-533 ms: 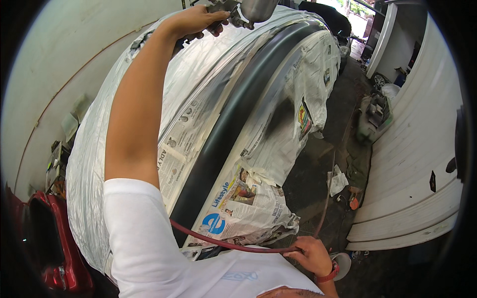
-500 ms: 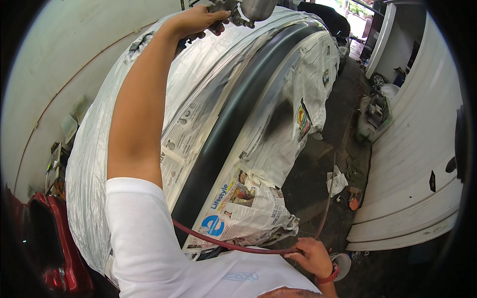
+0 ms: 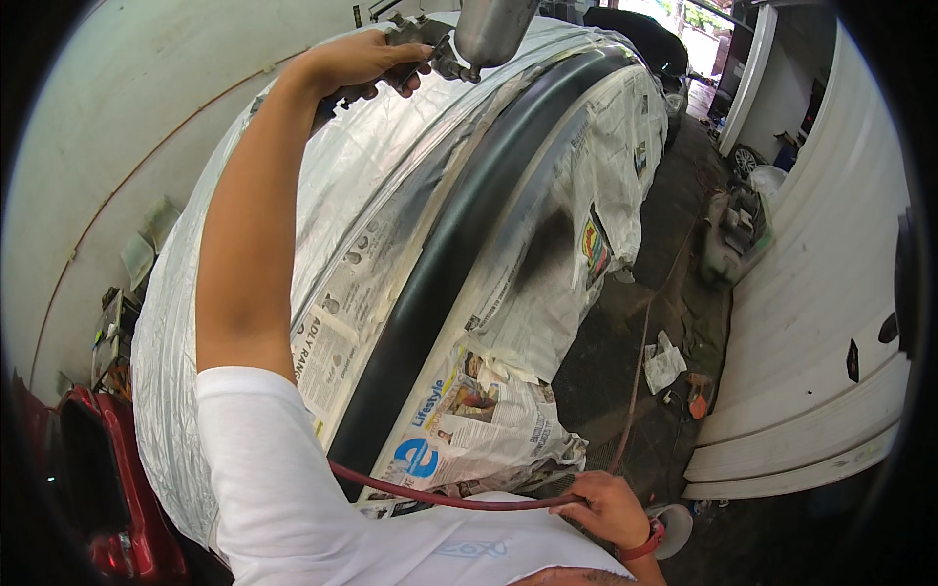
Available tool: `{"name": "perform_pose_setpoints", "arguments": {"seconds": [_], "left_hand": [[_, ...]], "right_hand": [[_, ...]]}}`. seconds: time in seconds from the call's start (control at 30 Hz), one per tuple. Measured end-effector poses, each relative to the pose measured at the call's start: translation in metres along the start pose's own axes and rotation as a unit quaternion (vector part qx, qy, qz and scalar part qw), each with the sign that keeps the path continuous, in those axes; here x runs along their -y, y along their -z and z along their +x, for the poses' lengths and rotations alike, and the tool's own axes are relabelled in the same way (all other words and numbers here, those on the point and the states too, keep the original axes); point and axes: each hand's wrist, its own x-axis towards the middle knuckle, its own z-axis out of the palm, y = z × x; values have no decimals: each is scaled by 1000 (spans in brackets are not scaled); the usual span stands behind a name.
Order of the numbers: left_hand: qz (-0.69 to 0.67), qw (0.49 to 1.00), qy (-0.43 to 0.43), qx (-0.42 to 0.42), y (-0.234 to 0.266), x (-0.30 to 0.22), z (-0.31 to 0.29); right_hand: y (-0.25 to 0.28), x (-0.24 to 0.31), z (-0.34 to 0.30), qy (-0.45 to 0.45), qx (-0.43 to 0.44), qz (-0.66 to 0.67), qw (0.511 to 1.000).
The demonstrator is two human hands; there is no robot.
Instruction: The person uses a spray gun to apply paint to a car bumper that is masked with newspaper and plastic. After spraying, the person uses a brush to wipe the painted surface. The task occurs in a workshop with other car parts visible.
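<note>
My left hand (image 3: pixel 354 64) is closed around a metal spray gun (image 3: pixel 445 53) with a silver cup on it, held at the far end of my reach. Beneath and to the right of the gun runs a long, curved, glossy black panel (image 3: pixel 459 220), apart from it. Newspaper (image 3: pixel 489 405) and taped edges border the panel on both sides. At the lower right, the fingers of my right hand (image 3: pixel 608 508) are wrapped around a dark red hose (image 3: pixel 459 501), which crosses in front of my shirt.
Silvery plastic sheeting (image 3: pixel 234 293) covers the bulk on the left. A red car (image 3: pixel 122 518) stands at the lower left. Along the right runs a pale corrugated wall or door (image 3: pixel 811 371), with a greenish container (image 3: pixel 738 234), scrap paper (image 3: pixel 664 361) and more hose on the dark floor.
My left hand and the spray gun have shifted left and a little nearer, and more of the cup shows. My right hand keeps its hold on the hose, nearly still.
</note>
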Motion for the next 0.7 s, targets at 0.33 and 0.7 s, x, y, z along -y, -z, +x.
{"name": "perform_pose_setpoints", "arguments": {"seconds": [0.33, 0.7], "left_hand": [[-66, 997, -16, -25, -16, -10, 79], [-91, 994, -32, -53, -42, -43, 171]], "right_hand": [[28, 24, -5, -71, -32, -38, 996], [57, 25, -37, -95, -120, 48, 987]]}}
